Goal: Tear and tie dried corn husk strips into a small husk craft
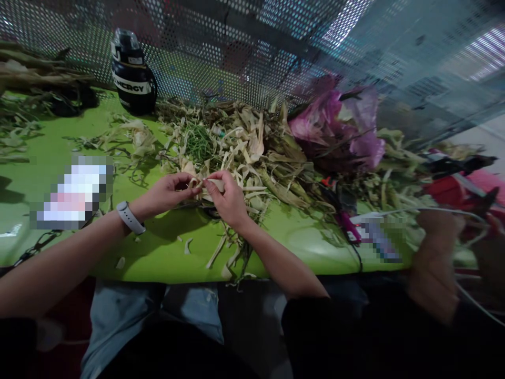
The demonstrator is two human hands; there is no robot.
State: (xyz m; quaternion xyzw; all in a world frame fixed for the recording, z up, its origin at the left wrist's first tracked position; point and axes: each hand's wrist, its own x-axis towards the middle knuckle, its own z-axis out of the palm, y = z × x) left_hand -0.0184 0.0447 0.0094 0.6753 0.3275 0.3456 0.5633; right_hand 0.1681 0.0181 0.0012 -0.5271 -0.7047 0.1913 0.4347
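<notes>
My left hand [169, 193], with a pale watch band on its wrist, pinches a small pale piece of dry corn husk [193, 182]. Fingertips of my right hand [230, 201] meet it from the other side and are closed on the same piece. Both hands are held just above the near edge of a heap of dry husks [272, 158]. A tuft of thin green strands [198, 143] lies on that heap, beyond my fingers. Loose husk scraps [216, 252] are scattered below my right hand.
A bright green tabletop [161, 258] carries a dark bottle [134, 79], a blurred-out phone [74, 195] at left and a pink plastic bag [339, 126]. Perforated metal panelling [205, 58] rises behind. At right are another person's arm [436, 263] and a white cable [437, 210].
</notes>
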